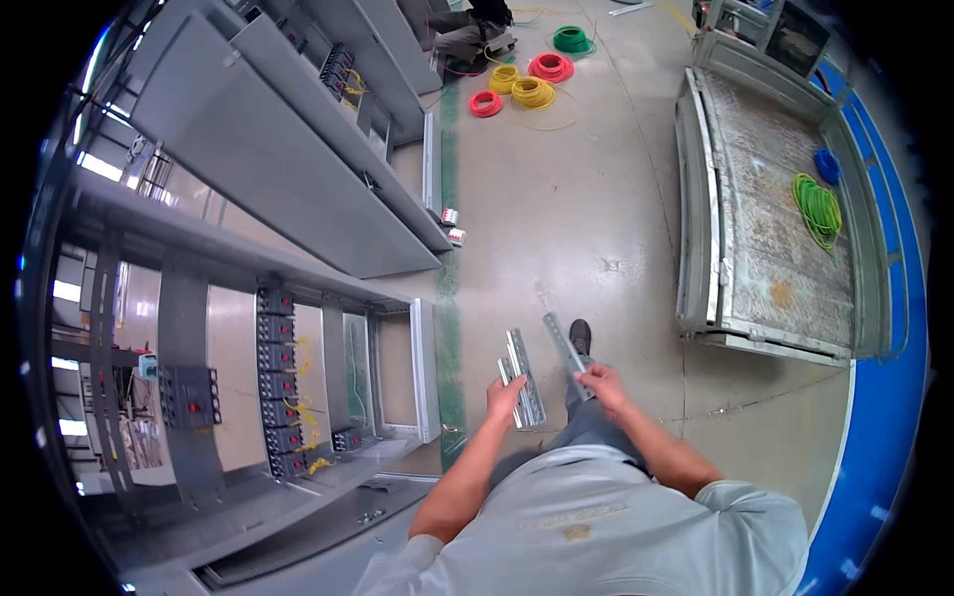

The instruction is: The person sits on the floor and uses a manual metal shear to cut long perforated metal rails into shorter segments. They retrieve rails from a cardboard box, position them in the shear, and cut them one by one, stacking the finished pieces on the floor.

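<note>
My left hand [505, 397] is closed round a few slotted metal rails [529, 382], which lie side by side and point away from me. In my right hand [602, 385] is another slotted metal rail [562, 340], gripped near its close end and slanting up to the left. Both hands are in front of my body above the floor, with a gap between the two sets of rails. A dark shoe [580, 336] shows just beyond the right rail.
On the left stands an open grey cabinet frame [424, 368] with a column of black breakers [281, 382]. Behind it is a grey panel [288, 139]. Wire coils [534, 93] lie on the floor ahead, near a seated person [467, 35]. A metal cart [765, 179] stands at right.
</note>
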`<state>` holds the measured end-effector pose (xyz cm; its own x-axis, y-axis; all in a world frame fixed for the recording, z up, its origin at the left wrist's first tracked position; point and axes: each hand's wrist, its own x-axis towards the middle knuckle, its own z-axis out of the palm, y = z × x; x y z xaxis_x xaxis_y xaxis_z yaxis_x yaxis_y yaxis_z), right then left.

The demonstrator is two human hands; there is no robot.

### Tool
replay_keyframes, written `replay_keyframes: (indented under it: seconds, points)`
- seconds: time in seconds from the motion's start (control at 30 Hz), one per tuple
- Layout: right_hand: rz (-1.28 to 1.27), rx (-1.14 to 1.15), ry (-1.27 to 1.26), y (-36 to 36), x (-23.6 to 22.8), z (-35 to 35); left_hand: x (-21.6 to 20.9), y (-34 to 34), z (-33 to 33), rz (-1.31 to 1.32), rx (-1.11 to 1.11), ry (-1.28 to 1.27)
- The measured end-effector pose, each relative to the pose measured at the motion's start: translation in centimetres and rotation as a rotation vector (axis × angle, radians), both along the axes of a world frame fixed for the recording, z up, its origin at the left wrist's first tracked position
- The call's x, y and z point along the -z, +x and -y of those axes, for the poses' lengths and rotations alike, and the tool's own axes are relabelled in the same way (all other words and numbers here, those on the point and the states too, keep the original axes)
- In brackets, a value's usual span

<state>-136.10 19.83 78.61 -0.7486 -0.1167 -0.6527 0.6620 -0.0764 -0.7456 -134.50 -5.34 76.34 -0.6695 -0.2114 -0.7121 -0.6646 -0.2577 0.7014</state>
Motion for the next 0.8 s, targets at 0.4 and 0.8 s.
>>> replay_keyframes:
  seconds: [0.4,0.8]
  points:
    - [0.055,0.003,0.326,-24.6,-0.4,-9.8,9.2,-35.2,4.3,0.049,-0.199,-0.215]
    - [0.254,0.015,0.466,-45.1,1.0,-4.7,20.3,-62.5,15.4,0.285,-0.174,-0.43]
